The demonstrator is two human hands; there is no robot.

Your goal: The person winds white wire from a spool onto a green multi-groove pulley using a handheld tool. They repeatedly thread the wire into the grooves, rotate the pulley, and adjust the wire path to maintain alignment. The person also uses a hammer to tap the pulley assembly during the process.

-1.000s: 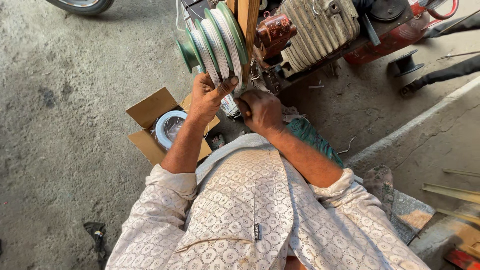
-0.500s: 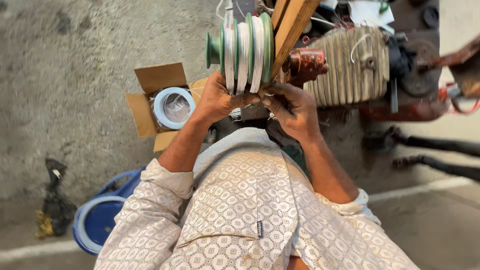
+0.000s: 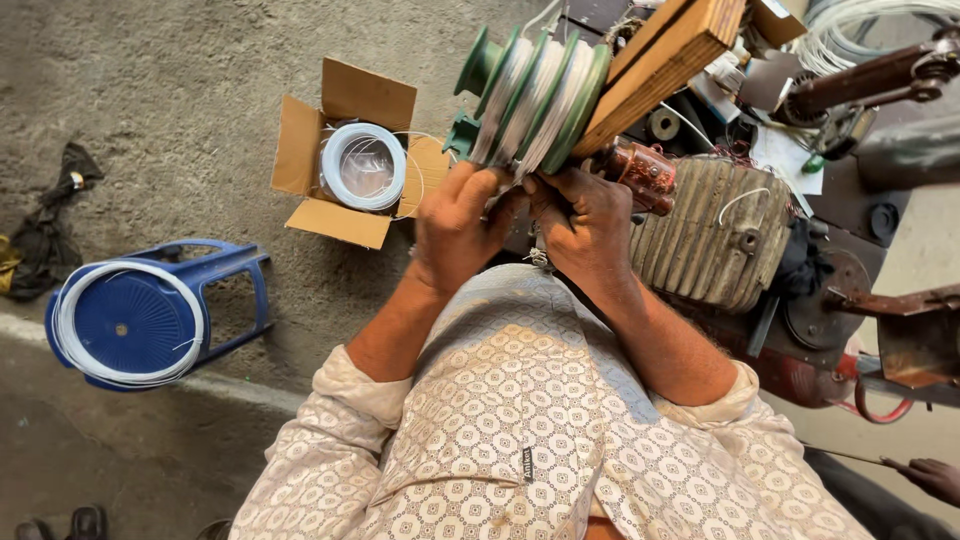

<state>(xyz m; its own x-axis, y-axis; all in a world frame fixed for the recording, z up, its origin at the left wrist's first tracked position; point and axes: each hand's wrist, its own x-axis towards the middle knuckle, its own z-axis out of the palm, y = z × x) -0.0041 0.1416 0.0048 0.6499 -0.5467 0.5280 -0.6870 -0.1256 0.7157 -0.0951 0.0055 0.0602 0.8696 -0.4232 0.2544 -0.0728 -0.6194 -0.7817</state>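
Green multi-groove winding former (image 3: 535,95), grooves filled with white wire, mounted on wooden block (image 3: 665,65). Left hand (image 3: 455,225) and right hand (image 3: 590,220) both gripping lower rim.

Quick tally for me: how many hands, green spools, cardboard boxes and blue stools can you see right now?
Hands: 3, the left hand and right hand on the green spool, plus another person's hand at the lower right.
Green spool wound with white wire: 1
Cardboard box, open, holding a wire coil: 1
Blue stool: 1
Total: 6
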